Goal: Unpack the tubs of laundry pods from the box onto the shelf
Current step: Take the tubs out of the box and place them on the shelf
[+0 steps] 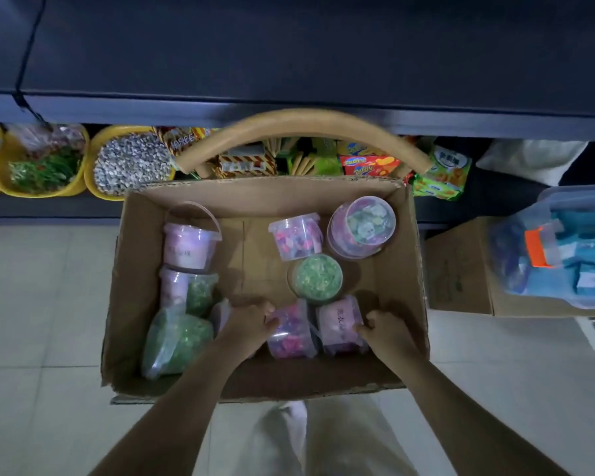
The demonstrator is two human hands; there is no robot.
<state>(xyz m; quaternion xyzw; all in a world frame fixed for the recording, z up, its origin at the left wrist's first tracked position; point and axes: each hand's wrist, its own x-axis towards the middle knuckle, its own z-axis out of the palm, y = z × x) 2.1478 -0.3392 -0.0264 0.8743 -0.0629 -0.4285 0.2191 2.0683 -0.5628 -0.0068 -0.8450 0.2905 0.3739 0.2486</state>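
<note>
An open cardboard box (404, 255) stands on the floor below the dark shelf (289, 56). Several clear tubs of pods lie inside it. My left hand (246, 322) grips a tub of pink and purple pods (291, 333) lying on its side near the box's front. My right hand (385, 329) holds the pale pink tub (339, 322) beside it. Above them sits a green-pod tub (316, 278), with two more pink tubs (298, 238) (361, 228) at the back. On the left lie a pink tub (189, 249) and green tubs (176, 341).
Yellow bowls (98, 187) of sweets and boxed snacks (368, 163) fill the lower shelf behind the box. A curved tan handle (303, 123) arches over the box's far edge. To the right a clear plastic bin (557, 255) rests on another carton (457, 273).
</note>
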